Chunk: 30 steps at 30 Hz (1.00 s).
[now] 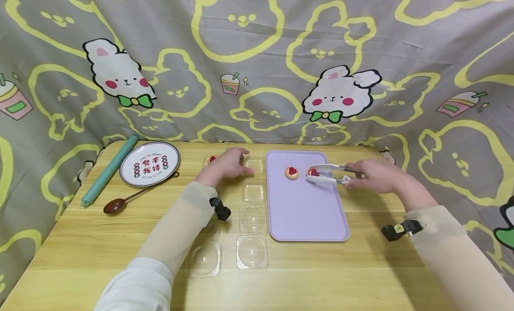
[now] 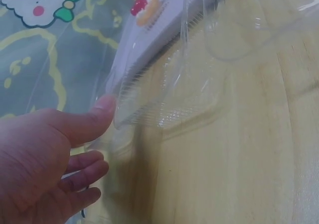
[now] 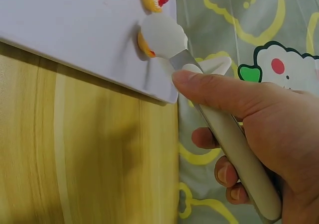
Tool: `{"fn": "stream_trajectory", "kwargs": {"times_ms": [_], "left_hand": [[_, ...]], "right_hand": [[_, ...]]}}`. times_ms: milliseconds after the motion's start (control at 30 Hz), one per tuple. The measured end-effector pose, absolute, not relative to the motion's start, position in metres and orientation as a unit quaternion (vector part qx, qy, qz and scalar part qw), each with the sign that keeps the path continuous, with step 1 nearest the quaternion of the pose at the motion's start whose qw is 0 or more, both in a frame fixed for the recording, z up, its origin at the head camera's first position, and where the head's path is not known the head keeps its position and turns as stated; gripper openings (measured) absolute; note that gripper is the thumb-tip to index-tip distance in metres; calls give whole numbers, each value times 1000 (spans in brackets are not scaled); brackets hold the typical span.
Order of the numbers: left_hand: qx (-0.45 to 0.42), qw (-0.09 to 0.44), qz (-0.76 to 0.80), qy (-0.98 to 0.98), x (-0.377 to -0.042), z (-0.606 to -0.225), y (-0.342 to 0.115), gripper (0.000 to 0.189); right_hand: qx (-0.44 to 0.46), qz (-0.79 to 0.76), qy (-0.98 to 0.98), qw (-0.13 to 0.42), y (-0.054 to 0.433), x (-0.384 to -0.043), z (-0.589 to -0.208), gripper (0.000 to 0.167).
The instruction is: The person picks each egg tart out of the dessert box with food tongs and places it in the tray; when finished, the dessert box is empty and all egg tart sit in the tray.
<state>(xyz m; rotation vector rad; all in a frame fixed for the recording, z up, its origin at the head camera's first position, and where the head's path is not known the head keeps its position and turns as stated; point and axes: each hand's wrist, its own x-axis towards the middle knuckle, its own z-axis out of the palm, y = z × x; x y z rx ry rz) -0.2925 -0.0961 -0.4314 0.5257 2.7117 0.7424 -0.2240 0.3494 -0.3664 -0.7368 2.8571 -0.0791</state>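
Observation:
My right hand [image 1: 379, 175] grips a pair of tongs [image 3: 234, 159] with white tips. Those tips stand around a small red-topped tart [image 1: 312, 172] on the lilac tray [image 1: 305, 213]; in the right wrist view one tip covers most of it. To its left on the tray sits another tart [image 1: 292, 172]. My left hand [image 1: 229, 164] is beside a clear plastic box [image 1: 254, 166] left of the tray, thumb and fingers apart. Its thumb [image 2: 102, 112] is close to the box's edge; contact is unclear. A third tart [image 1: 211, 159] is partly hidden behind this hand.
Several clear plastic boxes [image 1: 251, 252] stand in columns left of the tray, some behind my left arm. Farther left lie a round white plate [image 1: 136, 168] with red lettering, a brown spoon [image 1: 115, 206] and a green roll [image 1: 110, 170]. A patterned curtain [image 1: 257, 110] hangs along the table's back edge.

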Motion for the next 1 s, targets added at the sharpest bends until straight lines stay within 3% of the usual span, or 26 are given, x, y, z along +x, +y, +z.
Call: {"fn": "stream_trajectory", "kwargs": {"times_ms": [300,600,1000], "left_hand": [[190,143,248,939,-294,-431,-97,81],[192,146,249,938,-292,-431,-102,83],[197,132,253,938,-286,-421,-109,83]], "right_hand": [[-241,-32,966,92,351,-224,-370,54],[-215,-69,967,115,353,-221,-360,75],[-218,-91,967,95,351,-213,-343,79]]}}
